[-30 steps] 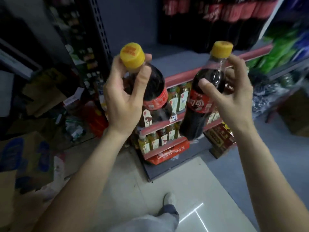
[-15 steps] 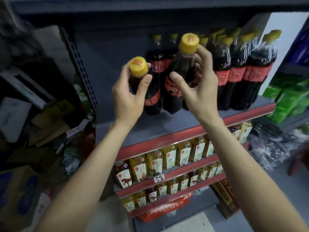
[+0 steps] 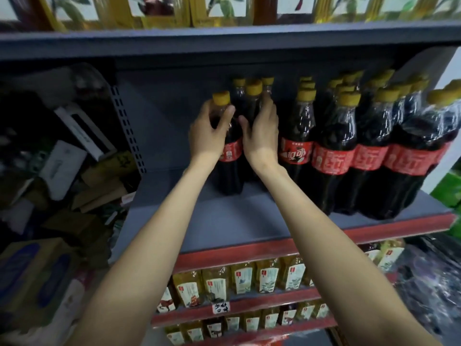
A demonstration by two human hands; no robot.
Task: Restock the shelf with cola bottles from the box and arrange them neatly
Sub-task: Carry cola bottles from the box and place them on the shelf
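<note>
My left hand [image 3: 209, 132] grips the neck of a cola bottle [image 3: 230, 168] with a yellow cap and red label, standing on the grey shelf [image 3: 224, 221]. My right hand [image 3: 262, 131] grips a second cola bottle [image 3: 254, 96] just to its right; most of that bottle is hidden behind the hand. Both bottles stand upright, side by side, left of a packed row of cola bottles [image 3: 354, 151] that fills the shelf's right part. More yellow-capped bottles stand behind the two.
The left and front of the grey shelf are bare. A shelf board [image 3: 224, 43] hangs close above the caps. Below are rows of yellow oil bottles [image 3: 239, 278]. Cardboard boxes [image 3: 32, 275] and clutter lie to the left.
Both hands have carried their bottles up and deeper into the shelf; the bottles, held in the air before, now stand on the shelf beside the row.
</note>
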